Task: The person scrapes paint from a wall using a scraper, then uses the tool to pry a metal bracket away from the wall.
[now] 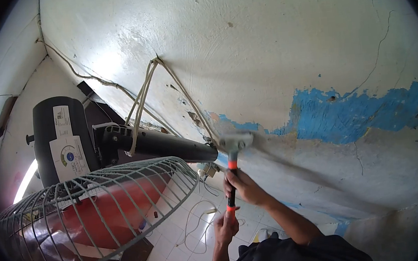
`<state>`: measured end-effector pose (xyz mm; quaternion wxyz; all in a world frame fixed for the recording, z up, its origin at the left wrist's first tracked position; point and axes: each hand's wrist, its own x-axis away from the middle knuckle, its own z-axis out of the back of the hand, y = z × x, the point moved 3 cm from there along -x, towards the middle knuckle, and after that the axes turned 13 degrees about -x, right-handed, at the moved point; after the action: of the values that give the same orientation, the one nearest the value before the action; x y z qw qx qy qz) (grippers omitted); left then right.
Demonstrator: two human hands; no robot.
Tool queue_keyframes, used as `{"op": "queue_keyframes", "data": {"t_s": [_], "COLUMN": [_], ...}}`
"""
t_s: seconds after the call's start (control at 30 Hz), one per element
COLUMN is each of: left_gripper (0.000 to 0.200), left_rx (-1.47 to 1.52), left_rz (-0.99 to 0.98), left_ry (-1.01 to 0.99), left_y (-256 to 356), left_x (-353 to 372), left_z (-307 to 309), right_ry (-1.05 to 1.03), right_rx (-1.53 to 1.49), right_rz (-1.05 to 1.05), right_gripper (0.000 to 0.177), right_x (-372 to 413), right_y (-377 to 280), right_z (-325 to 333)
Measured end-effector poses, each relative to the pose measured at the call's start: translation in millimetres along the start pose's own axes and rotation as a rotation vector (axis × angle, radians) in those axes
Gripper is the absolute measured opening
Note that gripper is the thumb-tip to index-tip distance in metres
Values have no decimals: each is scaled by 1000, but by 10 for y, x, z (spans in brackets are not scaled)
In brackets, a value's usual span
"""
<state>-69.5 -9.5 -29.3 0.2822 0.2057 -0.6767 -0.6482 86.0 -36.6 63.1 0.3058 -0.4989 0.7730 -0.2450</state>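
Observation:
Both my hands are closed around a long-handled wall scraper [231, 199] with a black and orange-red handle. My right hand [244, 187] grips the handle just below the head. Lower down, my left hand [226, 227] wraps round the handle's end. The wide metal head lies against or very close to the wall [263, 65], by the left end of the blue patches; contact is hard to make out. A patch of blue paint [338, 115] shows to the right, where the whitish coat is gone.
A large wall fan [64, 144] with a wire cage [106, 216] juts out on the left. Rope [143, 101] ties its black arm to the wall. A cable [190, 228] lies on the tiled floor [173, 257] below. Cracks run through the wall at right.

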Motion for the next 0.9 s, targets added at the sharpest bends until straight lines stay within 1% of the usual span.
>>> {"op": "queue_keyframes", "data": {"t_s": [0.03,0.07,0.13,0.17,0.27,0.3,0.33,0.37,0.4,0.47,0.53,0.57,0.63,0.67,0.73,0.83,0.87,0.9], "left_gripper": [54,54,54,55,55,55,48,47,46,45,45,44,43,43,51,49,48,48], "left_rx": [-10,4,38,32,-64,-34,-38,-55,-72,-69,-60,-71,-68,-132,-181,-83,-84,-80], "left_rz": [-40,-54,-101,-108,-75,-53,10,49,90,70,33,-1,-53,-89,-72,38,73,68], "left_ry": [-4,-2,1,4,18,-1,-9,-5,-1,-20,-32,-28,-34,-6,8,-17,-23,-40], "left_y": [134,239,397,398,146,51,-67,-165,-186,-167,-9,124,371,420,273,-95,-162,-151], "left_x": [-41,-64,-134,-150,-99,-41,20,79,116,61,-16,-67,-115,-116,-92,55,90,90], "left_z": [-22,-31,-44,-36,27,29,55,64,55,74,100,114,153,204,240,176,165,161], "right_ry": [-43,-56,-26,-29,-6,18,43,57,71,74,52,22,-14,-22,-6,60,99,98], "right_rx": [-18,38,76,62,23,11,-3,-7,-12,-17,-24,3,28,59,28,8,-26,-30], "right_rz": [12,29,42,39,22,5,-14,-16,-18,-2,32,67,111,115,97,20,-1,13], "right_gripper": [31,30,29,29,28,27,26,26,26,26,26,32,32,32,32,30,29,29], "right_x": [-68,-132,-217,-223,-149,-78,-16,36,81,92,16,-30,-111,-133,-105,46,93,90], "right_y": [-93,-209,-387,-355,-71,63,167,231,268,280,101,-44,-193,-207,-71,254,348,322], "right_z": [-73,-139,-299,-283,-77,15,86,134,155,171,41,-63,-193,-213,-131,119,182,176]}}
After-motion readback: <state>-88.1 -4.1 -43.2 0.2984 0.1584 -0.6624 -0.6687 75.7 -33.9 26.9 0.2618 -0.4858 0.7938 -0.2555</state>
